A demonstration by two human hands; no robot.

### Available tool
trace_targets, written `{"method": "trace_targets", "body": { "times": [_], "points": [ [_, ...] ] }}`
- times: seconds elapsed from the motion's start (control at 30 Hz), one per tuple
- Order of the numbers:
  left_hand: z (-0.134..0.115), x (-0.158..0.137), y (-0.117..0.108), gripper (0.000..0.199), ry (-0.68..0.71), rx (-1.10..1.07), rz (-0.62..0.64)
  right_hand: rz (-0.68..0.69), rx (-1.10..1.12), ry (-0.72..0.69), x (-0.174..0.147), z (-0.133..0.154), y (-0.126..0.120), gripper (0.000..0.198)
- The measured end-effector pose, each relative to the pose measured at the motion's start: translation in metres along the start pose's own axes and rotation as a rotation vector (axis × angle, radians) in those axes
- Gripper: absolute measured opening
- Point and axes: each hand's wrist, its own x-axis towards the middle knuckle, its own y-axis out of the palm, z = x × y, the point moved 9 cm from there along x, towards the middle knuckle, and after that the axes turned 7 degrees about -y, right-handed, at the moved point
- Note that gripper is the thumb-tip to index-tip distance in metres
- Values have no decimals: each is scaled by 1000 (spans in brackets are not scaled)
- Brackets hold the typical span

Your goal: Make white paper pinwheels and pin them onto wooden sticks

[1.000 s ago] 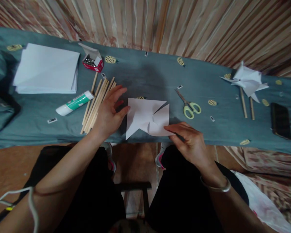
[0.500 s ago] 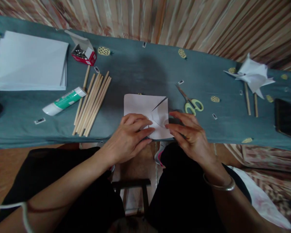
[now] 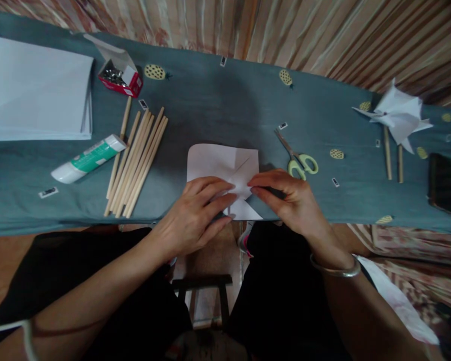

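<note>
The right hand (image 3: 291, 198) has thumb and forefinger pinched together on a flap (image 3: 243, 189) of the white sheet (image 3: 210, 159). The sheet lies on the cloth (image 3: 210, 113) at the table's near edge, directly in front of the person. From the right fingertips, the flap extends left, toward the middle of the sheet; the right hand is the nearer hand to its gripped end.

The left hand (image 3: 201, 213) is set over the near left part of the sheet, fingers extended and slightly parted, tips just left of the flap. The flap therefore sits between the two sets of fingertips. From where I stand, the left fingers cover the paper beneath; I cannot tell whether they pinch it or only press it.

Reference line: the slit (image 3: 243, 165) runs diagonally from near the far right corner toward the middle. The scissors (image 3: 296, 163) lie just beyond the right hand, apart from the sheet.
</note>
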Motion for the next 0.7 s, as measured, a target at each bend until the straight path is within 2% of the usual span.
{"method": "trace_targets", "body": {
  "times": [0.13,0.37,0.7],
  "points": [
    [7,-3,-8,38,-32,14,-43,22,12,47,6,-5,9,14],
    [15,-5,-10,42,-75,46,-29,27,0,145,10,-14,14,18],
    [14,-4,-8,39,-69,69,-6,64,-84,139,14,-12,16,16]
  ]
}}
